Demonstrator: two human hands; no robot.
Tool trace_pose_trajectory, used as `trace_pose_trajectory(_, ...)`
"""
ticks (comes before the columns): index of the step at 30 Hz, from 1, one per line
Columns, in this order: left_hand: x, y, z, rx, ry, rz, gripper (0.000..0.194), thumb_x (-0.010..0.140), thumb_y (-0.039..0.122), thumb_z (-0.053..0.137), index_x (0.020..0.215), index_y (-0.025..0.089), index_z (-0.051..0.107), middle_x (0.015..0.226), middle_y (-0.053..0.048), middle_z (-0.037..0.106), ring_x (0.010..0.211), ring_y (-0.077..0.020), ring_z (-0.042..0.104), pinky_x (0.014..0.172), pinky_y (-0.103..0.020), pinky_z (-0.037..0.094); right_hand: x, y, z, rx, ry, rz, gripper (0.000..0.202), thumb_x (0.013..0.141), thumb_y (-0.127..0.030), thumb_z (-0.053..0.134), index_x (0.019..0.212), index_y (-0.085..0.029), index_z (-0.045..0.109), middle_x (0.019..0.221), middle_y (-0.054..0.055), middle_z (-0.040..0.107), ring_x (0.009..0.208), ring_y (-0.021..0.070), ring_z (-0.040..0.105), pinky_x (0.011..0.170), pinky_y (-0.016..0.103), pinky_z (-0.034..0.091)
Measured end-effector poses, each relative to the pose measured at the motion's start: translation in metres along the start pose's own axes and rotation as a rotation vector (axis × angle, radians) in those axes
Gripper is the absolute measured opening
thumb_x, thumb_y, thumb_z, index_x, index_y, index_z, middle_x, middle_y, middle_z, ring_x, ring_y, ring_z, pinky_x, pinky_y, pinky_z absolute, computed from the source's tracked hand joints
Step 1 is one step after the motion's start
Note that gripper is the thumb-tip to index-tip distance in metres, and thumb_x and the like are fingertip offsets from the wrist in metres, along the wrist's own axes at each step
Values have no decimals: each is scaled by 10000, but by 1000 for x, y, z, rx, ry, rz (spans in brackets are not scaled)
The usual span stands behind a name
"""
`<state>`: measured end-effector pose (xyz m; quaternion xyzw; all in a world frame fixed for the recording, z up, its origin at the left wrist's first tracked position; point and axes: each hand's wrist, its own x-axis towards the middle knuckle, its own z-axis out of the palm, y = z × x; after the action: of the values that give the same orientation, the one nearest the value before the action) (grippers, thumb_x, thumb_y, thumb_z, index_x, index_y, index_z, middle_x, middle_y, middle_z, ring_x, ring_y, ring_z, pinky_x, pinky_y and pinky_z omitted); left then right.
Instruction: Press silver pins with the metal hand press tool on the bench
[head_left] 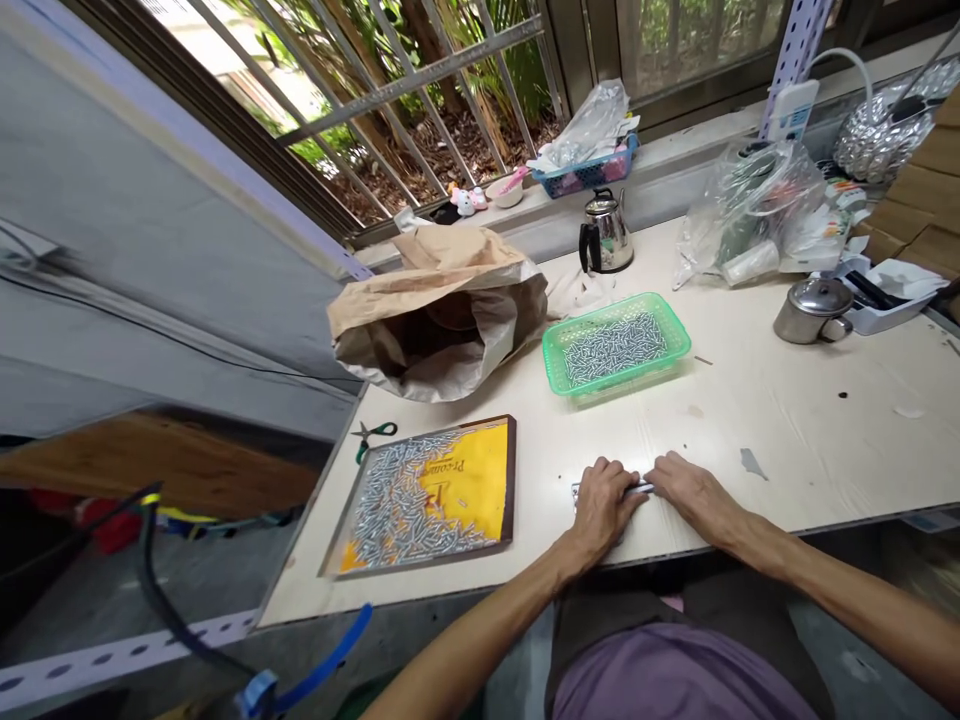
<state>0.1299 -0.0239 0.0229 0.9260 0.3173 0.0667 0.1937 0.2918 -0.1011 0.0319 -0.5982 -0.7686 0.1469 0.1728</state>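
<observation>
Low over the front of the table, my left hand (606, 508) is closed over a slim silvery metal piece (642, 487). A bit of it shows between my hands, and another bit sticks out left of my left hand. My right hand (691, 492) has its fingers pressed together at the right end of the same piece. The palms hide the rest of it. To the left lies a shallow tray (511, 480) with a yellow bottom and many small silvery metal pins (397, 505). Beyond my hands a green plastic basket (553, 372) holds more such pins.
An open brown paper bag (442, 270) stands behind the tray, with green-handled scissors (373, 432) near the tray's corner. Farther back are a steel kettle (611, 235), a lidded steel cup (806, 315) and clear plastic bags (750, 215). The table's front edge runs just below my wrists.
</observation>
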Motion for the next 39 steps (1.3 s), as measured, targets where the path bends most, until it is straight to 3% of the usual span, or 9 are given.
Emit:
trace_pose_trajectory(4,4,1,0,38,19,-1,235,834,349,620,1015,199,617,884,-45,627,858,-210,537,740,-357,457,6,9,-5,-28,-46,31,185,852,-84,476,973,-153,599,945,81,601,912,208,524,791,329,459)
trace_pose_trajectory(9,-17,11,20,83,179,96,391,905,268,478,1270,131,449,1319,-175,491,1240,-298,434,973,-491,423,14,28,-17,10,-75,-48,446,830,-266,564,1248,-127,498,1261,163,524,1166,268,462,938,406,424)
trace_pose_trajectory(14,-43,30,41,11,177,239,379,938,235,375,1293,108,419,1312,-183,509,1259,-284,445,1036,-501,396,38,35,-25,-150,-53,18,256,881,-120,395,983,-168,625,984,101,631,923,216,542,808,347,451)
trace_pose_trajectory(18,-43,37,38,-105,158,198,418,927,284,423,1307,110,405,1278,-169,536,1233,-284,471,1063,-522,364,65,17,-24,-326,-92,111,231,854,-68,428,852,-161,639,929,112,628,878,222,527,716,321,433)
trace_pose_trajectory(25,-74,35,15,-137,154,414,288,917,292,459,1137,128,548,1068,-125,630,1077,-225,553,973,-363,450,74,-46,2,-230,-209,-447,175,814,-111,553,716,-209,659,968,82,621,1024,234,492,747,333,414)
trace_pose_trajectory(28,-95,5,-6,3,212,365,206,923,237,433,1007,158,604,912,-83,646,927,-185,576,905,-344,464,77,-49,20,-221,-157,-566,153,782,-131,607,654,-203,649,952,72,633,1066,259,485,766,356,405)
trace_pose_trajectory(33,-107,-96,-69,299,361,-340,247,903,118,397,874,172,636,804,-64,602,805,-195,514,776,-362,458,90,-43,49,-173,-61,-620,201,827,-85,514,702,-201,620,790,40,646,810,199,562,652,317,396)
trace_pose_trajectory(36,-109,-144,-93,360,219,-423,243,875,83,427,837,179,647,832,-67,596,861,-207,493,783,-343,434,100,-44,30,-7,78,-496,182,874,-133,450,800,-208,599,810,38,641,779,172,563,688,299,412)
trace_pose_trajectory(39,-112,-168,-95,350,57,-314,226,868,109,471,717,180,624,787,-58,594,843,-200,492,743,-307,414,120,-44,-20,27,267,-234,202,915,-170,388,876,-206,584,835,43,624,801,168,565,735,287,430)
